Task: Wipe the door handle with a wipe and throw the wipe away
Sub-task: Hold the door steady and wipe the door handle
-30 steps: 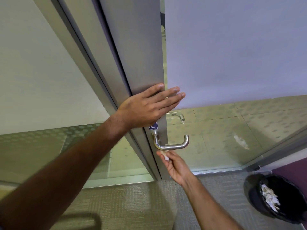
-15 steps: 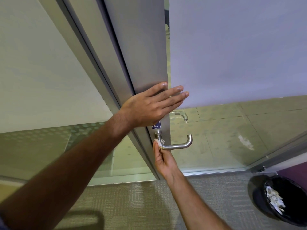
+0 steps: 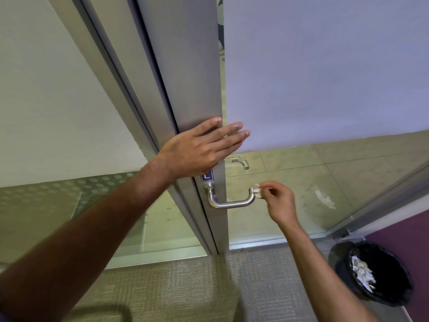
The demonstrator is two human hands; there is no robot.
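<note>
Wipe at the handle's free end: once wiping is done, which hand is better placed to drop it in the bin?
Right. The right hand already pinches the wipe at the door handle, and the bin sits low on that same side. The left hand lies flat against the door, farther away.

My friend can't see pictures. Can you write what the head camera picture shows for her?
A right hand pinches a small white wipe against the free end of a silver door handle, while the left hand presses flat on the door above it. A black bin holding crumpled paper stands on the carpet at lower right.
</note>
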